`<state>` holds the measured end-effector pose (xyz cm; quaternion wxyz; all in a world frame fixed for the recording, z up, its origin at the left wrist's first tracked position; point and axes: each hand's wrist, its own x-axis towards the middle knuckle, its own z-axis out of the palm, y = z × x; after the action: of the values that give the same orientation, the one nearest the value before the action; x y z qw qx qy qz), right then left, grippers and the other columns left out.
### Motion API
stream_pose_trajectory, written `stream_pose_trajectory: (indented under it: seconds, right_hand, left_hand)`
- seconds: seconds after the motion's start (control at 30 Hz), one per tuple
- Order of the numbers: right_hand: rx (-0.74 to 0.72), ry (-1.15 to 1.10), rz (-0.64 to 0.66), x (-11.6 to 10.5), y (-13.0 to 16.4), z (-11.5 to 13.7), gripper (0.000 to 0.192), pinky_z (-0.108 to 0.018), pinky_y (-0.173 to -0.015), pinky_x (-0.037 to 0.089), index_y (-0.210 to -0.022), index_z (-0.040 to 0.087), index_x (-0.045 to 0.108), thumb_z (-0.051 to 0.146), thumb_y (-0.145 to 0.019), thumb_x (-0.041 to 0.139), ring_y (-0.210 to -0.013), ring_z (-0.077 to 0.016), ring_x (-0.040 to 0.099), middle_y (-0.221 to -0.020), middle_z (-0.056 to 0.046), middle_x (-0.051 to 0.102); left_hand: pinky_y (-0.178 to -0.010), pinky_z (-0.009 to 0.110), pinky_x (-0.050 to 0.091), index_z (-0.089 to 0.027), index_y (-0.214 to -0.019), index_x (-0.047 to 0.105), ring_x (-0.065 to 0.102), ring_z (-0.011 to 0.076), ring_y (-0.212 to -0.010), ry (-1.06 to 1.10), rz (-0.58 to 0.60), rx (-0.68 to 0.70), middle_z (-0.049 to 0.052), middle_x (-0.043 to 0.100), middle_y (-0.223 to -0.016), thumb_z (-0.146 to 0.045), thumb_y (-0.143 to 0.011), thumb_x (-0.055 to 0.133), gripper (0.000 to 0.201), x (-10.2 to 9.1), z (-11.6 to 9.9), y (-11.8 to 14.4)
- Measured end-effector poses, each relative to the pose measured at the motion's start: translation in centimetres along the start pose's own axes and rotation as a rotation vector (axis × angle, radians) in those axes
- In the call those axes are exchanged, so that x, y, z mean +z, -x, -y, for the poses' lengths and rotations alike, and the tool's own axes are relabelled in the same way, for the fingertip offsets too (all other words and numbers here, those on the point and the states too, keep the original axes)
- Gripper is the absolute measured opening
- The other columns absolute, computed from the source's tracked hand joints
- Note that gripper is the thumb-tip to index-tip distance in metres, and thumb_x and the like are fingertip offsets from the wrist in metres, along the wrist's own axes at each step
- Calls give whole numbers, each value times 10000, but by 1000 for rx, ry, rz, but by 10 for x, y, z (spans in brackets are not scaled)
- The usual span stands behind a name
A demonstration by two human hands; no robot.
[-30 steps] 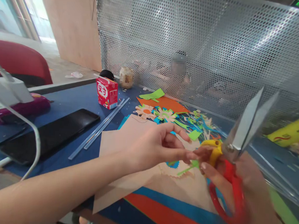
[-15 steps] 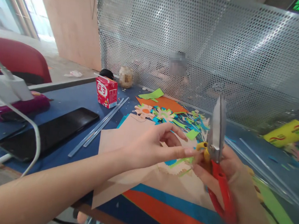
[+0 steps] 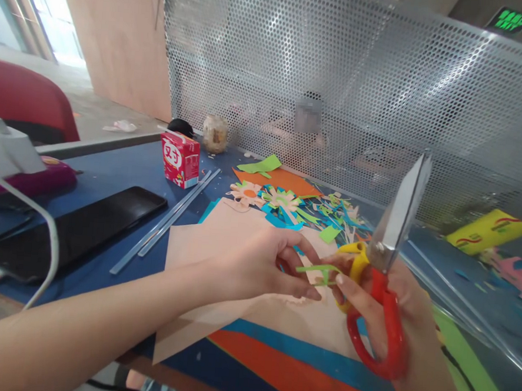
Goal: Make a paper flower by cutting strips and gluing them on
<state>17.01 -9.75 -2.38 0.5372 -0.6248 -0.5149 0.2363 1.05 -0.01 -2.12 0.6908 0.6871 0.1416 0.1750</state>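
My right hand [image 3: 395,310] holds scissors [image 3: 383,253] with one red and one yellow handle, blades pointing up and away. Its fingertips also pinch a small cut piece of light green paper [image 3: 324,274]. Close by on the left is my left hand [image 3: 279,261], thumb and fingers apart around the green piece's left end; I see no firm grip there. Beneath both hands lie sheets of pale peach paper [image 3: 196,244], over blue and orange paper [image 3: 268,361]. Fringed paper flowers [image 3: 281,199] and thin paper scraps [image 3: 337,209] lie just beyond.
To the left are a black phone [image 3: 77,225], a white cable [image 3: 49,224], clear sticks [image 3: 166,222] and a red drink carton [image 3: 180,160]. A jar [image 3: 214,133] stands behind. A perforated metal panel [image 3: 340,64] borders the table's back; a yellow packet [image 3: 488,232] lies right.
The scissors have tilted to the right, their blades now leaning away. The green piece has come up between the hands, and my left thumb has drawn back from the yellow handle.
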Motion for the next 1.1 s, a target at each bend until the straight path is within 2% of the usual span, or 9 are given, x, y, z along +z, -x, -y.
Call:
stream_pose_trajectory:
  seconds: [0.17, 0.27, 0.37, 0.5, 0.67, 0.77, 0.9, 1.1]
  right_hand:
    - [19, -29, 48, -1, -1, -2, 352, -198, -379, 445, -774, 216, 455, 258, -572, 741, -443, -101, 537, -633, 32, 593]
    - [32, -82, -6, 5, 2, 2, 405, -184, -410, 460, -797, 225, 433, 235, -553, 757, -467, -95, 548, -618, 56, 567]
    - [4, -72, -59, 10, 5, 8, 357, -178, -456, 478, -803, 229, 428, 244, -604, 724, -514, -93, 563, -634, 56, 566]
    - [-30, 5, -49, 8, 3, 8, 259, -199, -455, 475, -754, 222, 435, 271, -649, 667, -509, -101, 552, -633, 33, 574]
    - [4, 10, 7, 6, 3, 6, 291, -184, -403, 433, -741, 220, 419, 288, -632, 680, -434, -80, 504, -580, 51, 538]
    - [15, -48, -21, 10, 6, 10, 331, -164, -394, 417, -788, 225, 407, 318, -638, 688, -426, -61, 495, -631, 56, 556]
    - [62, -70, -18, 9, 4, 9, 337, -180, -359, 413, -755, 214, 397, 308, -629, 695, -386, -67, 485, -619, 51, 555]
    - [156, -274, 138, -2, -8, 2, 343, -265, -425, 488, -746, 211, 411, 316, -616, 711, -452, -129, 561, -617, 44, 559]
  left_hand:
    - [-521, 181, 417, -161, -839, 546, 624, 110, -616, -173, 21, 8, 14, 684, -705, -204, -654, 662, 222, -2, 2, 1]
    - [-511, 168, 399, -160, -830, 556, 621, 101, -610, -244, -6, 30, 6, 685, -690, -226, -661, 658, 208, -4, 0, 2]
    - [-512, 158, 385, -170, -837, 560, 612, 86, -603, -285, -21, 72, -11, 682, -685, -254, -674, 650, 204, -6, -2, 2]
    - [-518, 155, 377, -172, -817, 572, 603, 81, -613, -355, -3, 86, -12, 683, -705, -267, -671, 652, 191, -7, -2, 3]
    - [-499, 167, 373, -168, -826, 600, 572, 90, -585, -459, -20, 58, -20, 632, -644, -321, -615, 691, 277, -7, -2, 3]
    - [-491, 166, 365, -170, -822, 606, 553, 83, -576, -449, -28, 61, -27, 605, -628, -335, -620, 685, 273, -8, -3, 3]
    - [-500, 165, 361, -168, -830, 603, 531, 69, -568, -383, -50, 88, -29, 586, -622, -336, -659, 656, 246, -8, -6, 4]
    - [-525, 173, 384, -154, -783, 609, 544, 69, -600, -288, -60, 167, 2, 627, -708, -304, -716, 612, 164, -5, -15, 6]
